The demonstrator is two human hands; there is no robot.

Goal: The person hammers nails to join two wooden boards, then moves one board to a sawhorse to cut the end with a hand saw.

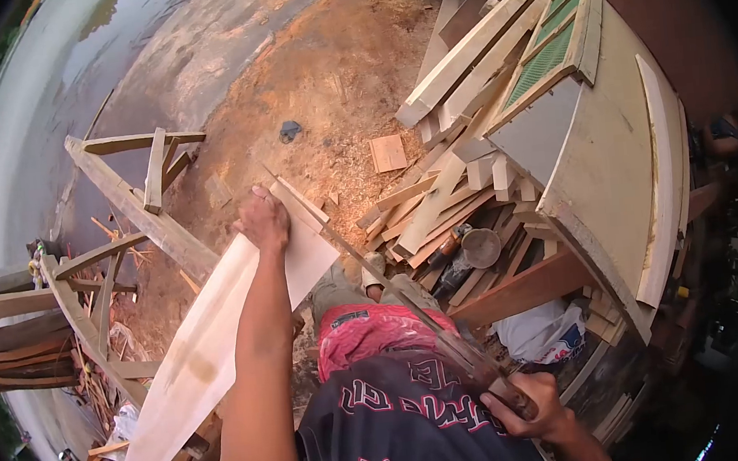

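Observation:
My left hand (263, 220) presses down on the far end of a pale wooden board (211, 332) that lies across a rough sawhorse frame (134, 207). My right hand (525, 406) grips the handle of a long hand saw (372, 270). The saw's blade runs up and left to the board's far edge, just right of my left hand. My knee and foot show below the board, between the two arms.
Sawdust covers the ground ahead (321, 85). A heap of offcuts and planks (453, 188) lies to the right, with a power tool (467, 253) among them. A green louvred shutter (558, 38) and a large curved panel (618, 165) lean further right. Wet concrete is at the far left.

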